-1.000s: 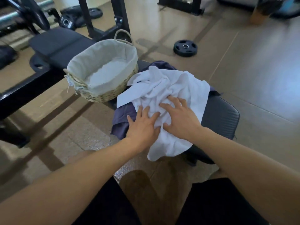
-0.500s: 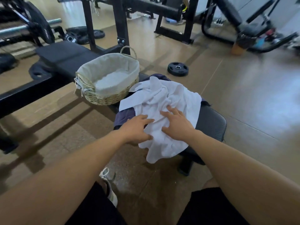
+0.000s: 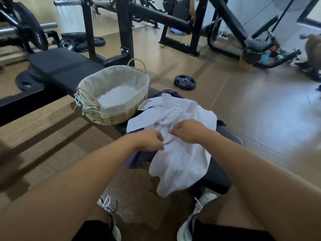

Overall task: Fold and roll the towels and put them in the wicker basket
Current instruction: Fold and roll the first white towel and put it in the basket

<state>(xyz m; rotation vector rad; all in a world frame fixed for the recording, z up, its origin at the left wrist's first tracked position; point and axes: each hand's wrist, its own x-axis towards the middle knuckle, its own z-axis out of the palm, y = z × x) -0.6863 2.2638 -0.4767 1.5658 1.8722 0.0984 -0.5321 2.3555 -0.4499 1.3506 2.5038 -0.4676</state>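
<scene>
A gym room with a tan tiled floor point(image 3: 251, 110) that shines under daylight at three o'clock. A black padded counter point(image 3: 66, 66) runs from ten o'clock towards centre. A black rack point(image 3: 125, 32) stands at twelve, a loose weight plate point(image 3: 185, 82) lies just right of centre, and a dark machine point(image 3: 251, 47) sits at two o'clock.

Soft daylight from upper right glares on the floor point(image 3: 260, 105); edges blurred, bowed

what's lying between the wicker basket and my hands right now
The head view shows crumpled white towel there, with purple towel beneath, on the black bench.
</scene>
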